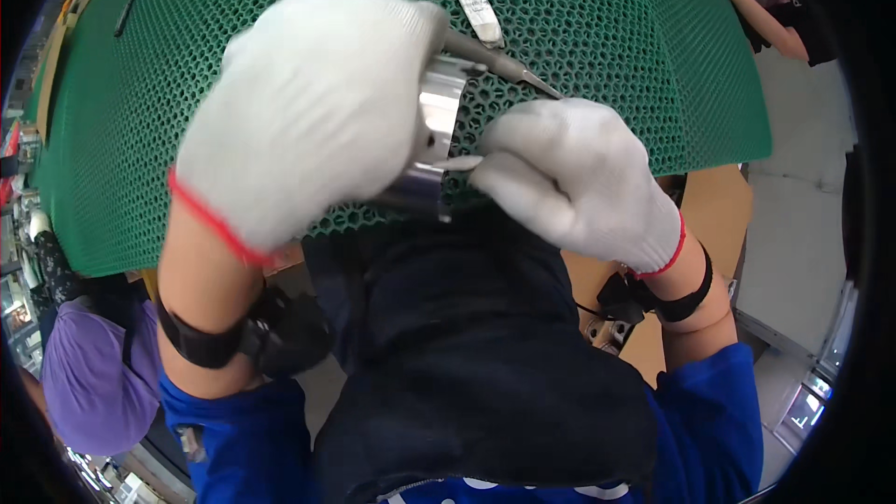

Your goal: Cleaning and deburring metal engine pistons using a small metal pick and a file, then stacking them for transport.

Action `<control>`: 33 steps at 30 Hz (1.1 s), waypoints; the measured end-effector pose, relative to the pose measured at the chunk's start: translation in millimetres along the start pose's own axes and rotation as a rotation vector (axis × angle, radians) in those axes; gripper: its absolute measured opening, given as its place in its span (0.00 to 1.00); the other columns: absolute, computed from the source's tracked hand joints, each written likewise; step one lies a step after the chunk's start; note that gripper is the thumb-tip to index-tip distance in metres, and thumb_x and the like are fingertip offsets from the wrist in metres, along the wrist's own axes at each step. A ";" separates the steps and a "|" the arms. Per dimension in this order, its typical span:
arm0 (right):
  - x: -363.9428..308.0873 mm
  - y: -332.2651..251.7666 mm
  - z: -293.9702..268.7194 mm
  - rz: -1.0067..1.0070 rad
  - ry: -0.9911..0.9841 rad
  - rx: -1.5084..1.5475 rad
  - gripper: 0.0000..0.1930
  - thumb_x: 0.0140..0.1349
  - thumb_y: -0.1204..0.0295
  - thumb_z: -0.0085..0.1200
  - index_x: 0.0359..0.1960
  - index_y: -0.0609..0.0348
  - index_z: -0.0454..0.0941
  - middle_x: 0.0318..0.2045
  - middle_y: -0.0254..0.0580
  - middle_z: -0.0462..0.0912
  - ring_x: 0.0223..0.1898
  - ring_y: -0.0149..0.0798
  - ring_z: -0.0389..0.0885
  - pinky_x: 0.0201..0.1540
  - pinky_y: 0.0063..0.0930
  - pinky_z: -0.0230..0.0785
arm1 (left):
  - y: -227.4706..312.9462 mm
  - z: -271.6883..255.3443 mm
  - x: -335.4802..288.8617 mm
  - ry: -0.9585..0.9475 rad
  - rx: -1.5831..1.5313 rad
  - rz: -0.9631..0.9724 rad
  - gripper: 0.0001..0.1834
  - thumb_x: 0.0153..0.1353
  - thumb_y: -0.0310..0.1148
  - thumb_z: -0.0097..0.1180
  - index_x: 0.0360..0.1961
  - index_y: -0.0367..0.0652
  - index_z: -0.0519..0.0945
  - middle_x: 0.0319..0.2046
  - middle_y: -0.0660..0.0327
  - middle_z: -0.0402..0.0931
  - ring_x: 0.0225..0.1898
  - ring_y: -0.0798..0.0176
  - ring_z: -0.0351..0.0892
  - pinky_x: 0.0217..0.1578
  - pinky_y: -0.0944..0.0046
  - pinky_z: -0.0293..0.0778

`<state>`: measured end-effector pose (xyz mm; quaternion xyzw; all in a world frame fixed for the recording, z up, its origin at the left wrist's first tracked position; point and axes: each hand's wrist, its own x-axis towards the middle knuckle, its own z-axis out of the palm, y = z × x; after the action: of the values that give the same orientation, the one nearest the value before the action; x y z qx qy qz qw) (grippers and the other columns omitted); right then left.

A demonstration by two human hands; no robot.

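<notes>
My left hand [313,98], in a white knitted glove with a red cuff, is closed around a shiny, hollow metal part [441,112] with a curved wall and small holes. My right hand [583,177], gloved alike, is closed in a pinch beside that part. A thin pale strip [457,163] runs from its fingertips to the metal wall; its kind is unclear. A grey-handled tool with a thin pointed tip [504,65] lies across the gap above both hands. One end is hidden behind my left hand, so I cannot tell whether that hand holds it.
A green honeycomb mat [597,28] covers the table. On it lie a flat metal bar with a white wrapping [474,0] and a dark pen [131,0]. Another person's arm [747,9] rests at the far right edge. A person in purple [98,378] is at the left. Cardboard [714,215] stands at right.
</notes>
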<state>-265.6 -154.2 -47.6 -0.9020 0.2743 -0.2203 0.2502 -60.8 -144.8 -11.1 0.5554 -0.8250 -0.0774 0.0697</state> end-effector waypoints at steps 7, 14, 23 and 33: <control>13.8 -20.2 -16.7 -0.064 -0.369 -0.355 0.17 0.65 0.56 0.51 0.26 0.53 0.79 0.20 0.38 0.81 0.21 0.41 0.82 0.25 0.35 0.76 | -6.3 -21.7 11.9 -0.165 0.105 -0.079 0.22 0.42 0.30 0.66 0.43 0.42 0.84 0.33 0.51 0.83 0.37 0.50 0.84 0.40 0.56 0.80; -5.8 28.8 -14.5 -0.006 0.059 -0.432 0.11 0.54 0.65 0.63 0.39 0.49 0.81 0.30 0.36 0.79 0.32 0.43 0.81 0.33 0.36 0.76 | -60.3 19.0 -82.2 0.370 -0.705 -0.240 0.31 0.48 0.40 0.67 0.52 0.33 0.76 0.45 0.54 0.81 0.46 0.60 0.81 0.48 0.61 0.78; -17.7 22.6 11.0 0.152 -0.138 -0.553 0.21 0.59 0.64 0.59 0.55 0.47 0.72 0.36 0.42 0.76 0.36 0.47 0.80 0.36 0.40 0.75 | 20.5 72.2 -151.3 0.236 -1.684 -0.629 0.33 0.42 0.40 0.70 0.49 0.34 0.77 0.45 0.51 0.79 0.45 0.56 0.80 0.49 0.59 0.77; -70.3 0.6 -23.7 0.377 -0.173 0.137 0.23 0.56 0.70 0.61 0.55 0.55 0.74 0.44 0.41 0.79 0.40 0.41 0.83 0.46 0.31 0.75 | 45.0 92.5 -166.9 -0.391 -1.958 -0.413 0.29 0.52 0.37 0.70 0.55 0.38 0.77 0.49 0.54 0.80 0.50 0.61 0.80 0.53 0.61 0.76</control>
<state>-331.4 -119.9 -47.8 -0.8311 0.4001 -0.1096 0.3703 -57.8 31.3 -97.3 0.3635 -0.2842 -0.8182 0.3428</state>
